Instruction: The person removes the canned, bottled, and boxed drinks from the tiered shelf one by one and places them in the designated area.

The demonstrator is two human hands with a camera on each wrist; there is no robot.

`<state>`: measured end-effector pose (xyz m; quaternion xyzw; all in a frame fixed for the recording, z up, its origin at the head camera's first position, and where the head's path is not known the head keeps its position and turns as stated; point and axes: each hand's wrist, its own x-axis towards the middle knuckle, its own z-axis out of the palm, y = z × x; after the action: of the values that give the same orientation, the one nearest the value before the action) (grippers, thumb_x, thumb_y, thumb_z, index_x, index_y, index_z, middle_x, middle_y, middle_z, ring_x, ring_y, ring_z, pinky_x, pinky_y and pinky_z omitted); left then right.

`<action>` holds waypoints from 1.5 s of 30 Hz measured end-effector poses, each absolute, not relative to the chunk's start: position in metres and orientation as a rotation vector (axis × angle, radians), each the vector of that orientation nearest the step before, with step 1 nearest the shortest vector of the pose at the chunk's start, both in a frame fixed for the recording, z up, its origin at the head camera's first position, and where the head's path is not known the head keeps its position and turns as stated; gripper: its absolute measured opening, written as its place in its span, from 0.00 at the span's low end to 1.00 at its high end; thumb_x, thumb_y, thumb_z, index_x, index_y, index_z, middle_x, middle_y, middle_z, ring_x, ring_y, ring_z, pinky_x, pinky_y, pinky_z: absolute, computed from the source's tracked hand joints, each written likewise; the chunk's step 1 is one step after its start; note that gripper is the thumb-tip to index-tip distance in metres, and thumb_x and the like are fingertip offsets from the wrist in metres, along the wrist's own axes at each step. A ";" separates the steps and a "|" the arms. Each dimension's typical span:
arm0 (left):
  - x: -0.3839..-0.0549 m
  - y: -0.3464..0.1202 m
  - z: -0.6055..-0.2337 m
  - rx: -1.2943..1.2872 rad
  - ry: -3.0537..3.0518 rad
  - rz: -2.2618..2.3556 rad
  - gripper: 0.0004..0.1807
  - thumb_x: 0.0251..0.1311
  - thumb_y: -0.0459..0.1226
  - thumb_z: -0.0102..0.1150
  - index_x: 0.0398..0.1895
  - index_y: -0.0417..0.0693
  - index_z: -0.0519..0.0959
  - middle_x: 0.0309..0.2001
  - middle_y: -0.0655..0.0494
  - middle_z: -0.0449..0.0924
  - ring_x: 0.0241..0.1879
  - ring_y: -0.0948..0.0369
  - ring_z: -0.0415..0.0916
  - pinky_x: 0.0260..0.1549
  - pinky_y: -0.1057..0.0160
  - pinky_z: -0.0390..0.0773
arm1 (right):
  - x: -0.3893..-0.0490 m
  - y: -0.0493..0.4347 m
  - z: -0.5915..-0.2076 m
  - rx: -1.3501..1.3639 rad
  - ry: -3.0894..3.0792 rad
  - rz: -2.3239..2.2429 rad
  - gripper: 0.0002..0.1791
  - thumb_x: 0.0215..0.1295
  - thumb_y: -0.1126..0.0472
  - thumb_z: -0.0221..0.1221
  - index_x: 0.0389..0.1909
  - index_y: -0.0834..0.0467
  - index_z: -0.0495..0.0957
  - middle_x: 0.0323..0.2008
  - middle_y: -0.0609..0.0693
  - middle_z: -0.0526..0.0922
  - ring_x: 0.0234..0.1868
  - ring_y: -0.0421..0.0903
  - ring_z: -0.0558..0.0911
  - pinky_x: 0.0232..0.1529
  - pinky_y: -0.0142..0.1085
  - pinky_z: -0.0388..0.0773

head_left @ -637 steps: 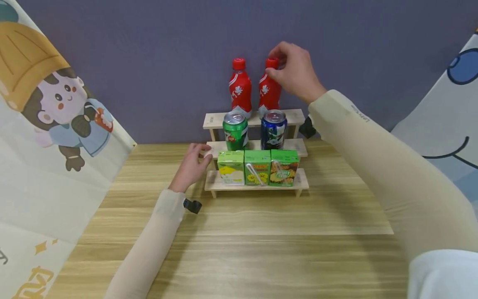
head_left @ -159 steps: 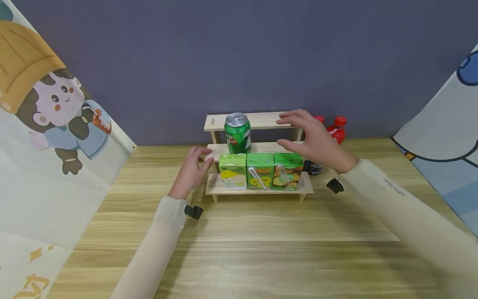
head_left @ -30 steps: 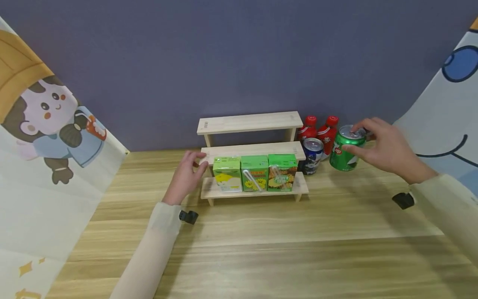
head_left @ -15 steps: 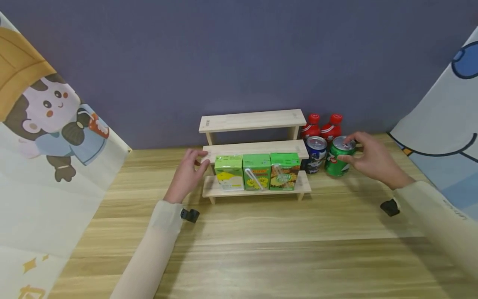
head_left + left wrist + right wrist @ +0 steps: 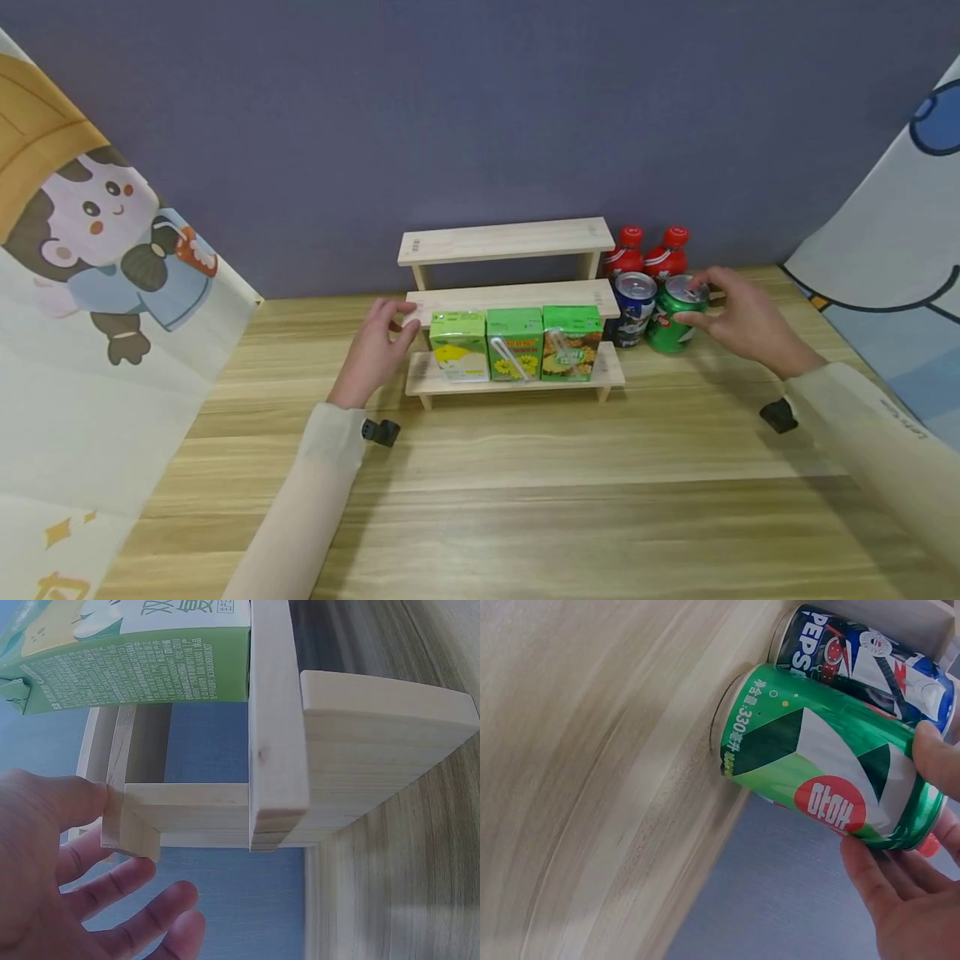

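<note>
My right hand [image 5: 753, 325] grips the upper part of a green 7UP can [image 5: 664, 327], thumb on the near side and fingers behind. The can stands upright on the table, close against a blue Pepsi can [image 5: 862, 660] in the right wrist view. Behind the cans are two red-capped bottles [image 5: 630, 258], their lower parts hidden. A three-tier wooden rack [image 5: 517, 297] stands left of the drinks. My left hand [image 5: 371, 354] pinches the left end of its middle board, thumb and fingers on opposite sides in the left wrist view.
Three green juice boxes [image 5: 514, 346] stand in a row on the rack's lowest board. A blue-grey wall [image 5: 480, 125] rises behind the rack. Printed cartoon panels flank the wood-grain table [image 5: 517, 500] on both sides.
Both bottles, the Pepsi can and then the 7UP can have gone from the rack to the table on its right. Within the last second, the 7UP can moved left, close to the Pepsi.
</note>
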<state>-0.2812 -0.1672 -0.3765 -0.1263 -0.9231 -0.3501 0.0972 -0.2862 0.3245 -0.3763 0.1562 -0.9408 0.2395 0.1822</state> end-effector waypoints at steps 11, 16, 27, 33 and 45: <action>-0.281 -0.168 -0.377 -0.380 -2.727 -1.038 0.19 0.68 0.43 0.52 0.57 0.44 0.73 0.52 0.51 0.67 0.43 0.55 0.71 0.33 0.59 0.77 | -0.285 0.323 -0.376 0.467 -2.674 0.699 0.24 0.51 0.65 0.70 0.46 0.65 0.71 0.44 0.63 0.76 0.43 0.59 0.74 0.38 0.54 0.72; -0.282 -0.168 -0.377 -0.385 -2.725 -1.046 0.19 0.68 0.44 0.52 0.57 0.44 0.73 0.51 0.53 0.67 0.42 0.56 0.71 0.33 0.59 0.77 | -0.282 0.322 -0.373 0.450 -2.678 0.704 0.25 0.51 0.63 0.70 0.48 0.65 0.72 0.52 0.67 0.72 0.48 0.64 0.73 0.42 0.58 0.71; -0.281 -0.168 -0.377 -0.383 -2.728 -1.047 0.19 0.68 0.44 0.52 0.57 0.45 0.73 0.52 0.53 0.67 0.43 0.55 0.71 0.34 0.58 0.77 | -0.264 0.286 -0.342 0.504 -2.580 0.716 0.27 0.52 0.60 0.71 0.52 0.63 0.74 0.61 0.60 0.67 0.55 0.61 0.71 0.47 0.57 0.71; -0.281 -0.168 -0.376 -0.377 -2.737 -1.061 0.19 0.67 0.44 0.52 0.57 0.44 0.73 0.53 0.51 0.67 0.43 0.55 0.71 0.34 0.58 0.77 | -0.259 0.272 -0.341 0.603 -2.566 0.763 0.26 0.54 0.59 0.69 0.52 0.61 0.73 0.57 0.57 0.70 0.53 0.58 0.73 0.48 0.56 0.72; -0.283 -0.167 -0.377 -0.369 -2.736 -1.038 0.19 0.67 0.43 0.53 0.58 0.44 0.72 0.52 0.53 0.67 0.43 0.55 0.71 0.33 0.59 0.77 | -0.250 0.242 -0.343 1.000 -2.406 0.898 0.28 0.49 0.65 0.72 0.53 0.56 0.76 0.59 0.48 0.72 0.58 0.47 0.70 0.56 0.28 0.64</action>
<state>-0.2828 -0.1672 -0.3766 -0.1244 -0.9233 -0.3503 0.0960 -0.2498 0.2420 -0.3433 0.3562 -0.8568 0.3197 0.1916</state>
